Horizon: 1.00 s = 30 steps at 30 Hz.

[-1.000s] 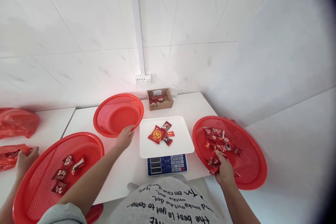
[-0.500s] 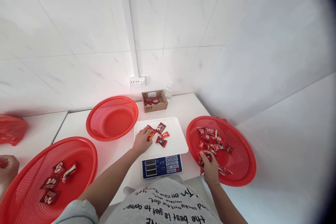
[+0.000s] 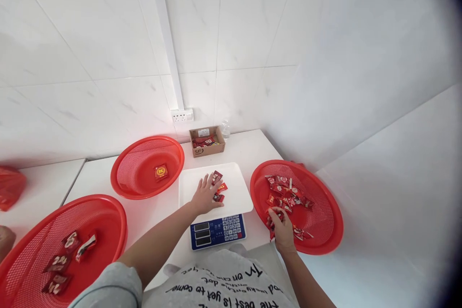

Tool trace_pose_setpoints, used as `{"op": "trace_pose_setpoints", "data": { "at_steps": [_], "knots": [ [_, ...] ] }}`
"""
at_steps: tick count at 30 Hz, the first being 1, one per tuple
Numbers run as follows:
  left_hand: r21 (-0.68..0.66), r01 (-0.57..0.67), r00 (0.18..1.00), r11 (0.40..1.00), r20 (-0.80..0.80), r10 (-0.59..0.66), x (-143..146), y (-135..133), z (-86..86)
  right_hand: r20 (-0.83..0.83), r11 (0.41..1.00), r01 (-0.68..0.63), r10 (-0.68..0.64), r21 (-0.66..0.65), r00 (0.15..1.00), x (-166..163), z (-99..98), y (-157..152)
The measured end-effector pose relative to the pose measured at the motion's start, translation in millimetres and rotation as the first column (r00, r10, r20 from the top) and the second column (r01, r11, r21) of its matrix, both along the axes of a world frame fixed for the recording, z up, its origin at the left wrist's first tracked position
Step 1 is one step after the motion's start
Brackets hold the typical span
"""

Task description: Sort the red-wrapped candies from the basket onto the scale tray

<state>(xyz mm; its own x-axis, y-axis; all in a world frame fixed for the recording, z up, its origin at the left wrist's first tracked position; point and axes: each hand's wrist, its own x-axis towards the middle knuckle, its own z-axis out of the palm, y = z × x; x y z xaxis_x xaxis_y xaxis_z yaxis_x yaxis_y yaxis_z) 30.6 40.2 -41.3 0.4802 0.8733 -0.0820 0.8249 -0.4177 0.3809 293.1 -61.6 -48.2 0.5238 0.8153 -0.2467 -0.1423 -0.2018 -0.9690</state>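
Observation:
My left hand (image 3: 205,196) lies open with fingers spread on the white scale tray (image 3: 236,198), its fingertips at three small red sweet packets (image 3: 218,186). A red-and-gold packet (image 3: 161,172) lies in the red basket (image 3: 124,185) behind and to the left of the scale. My right hand (image 3: 281,227) is curled over red wrapped sweets (image 3: 285,191) in the red basket at the right (image 3: 327,231), fingers closed on some of them at its near rim.
A blue-faced scale keypad (image 3: 217,231) faces me. Another red basket (image 3: 104,211) at near left holds several packets. A cardboard box (image 3: 206,141) of sweets, a clear bottle (image 3: 225,128) and a wall socket (image 3: 182,116) sit at the back. Red bag (image 3: 10,186) far left.
The red-and-gold packet went from the scale tray into the back-left basket. My left hand moved from that basket's rim to the tray and spread open. The right hand stayed in the right basket.

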Motion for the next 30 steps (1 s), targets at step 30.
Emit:
{"op": "trace_pose_setpoints", "data": {
  "at_steps": [30],
  "knots": [
    [0.202, -0.650, 0.758, 0.733, 0.103, 0.644, -102.5, 48.1, 42.8, -0.004, 0.999, -0.034, 0.034, -0.010, 0.999, 5.4, -6.5, 0.7]
  ]
}}
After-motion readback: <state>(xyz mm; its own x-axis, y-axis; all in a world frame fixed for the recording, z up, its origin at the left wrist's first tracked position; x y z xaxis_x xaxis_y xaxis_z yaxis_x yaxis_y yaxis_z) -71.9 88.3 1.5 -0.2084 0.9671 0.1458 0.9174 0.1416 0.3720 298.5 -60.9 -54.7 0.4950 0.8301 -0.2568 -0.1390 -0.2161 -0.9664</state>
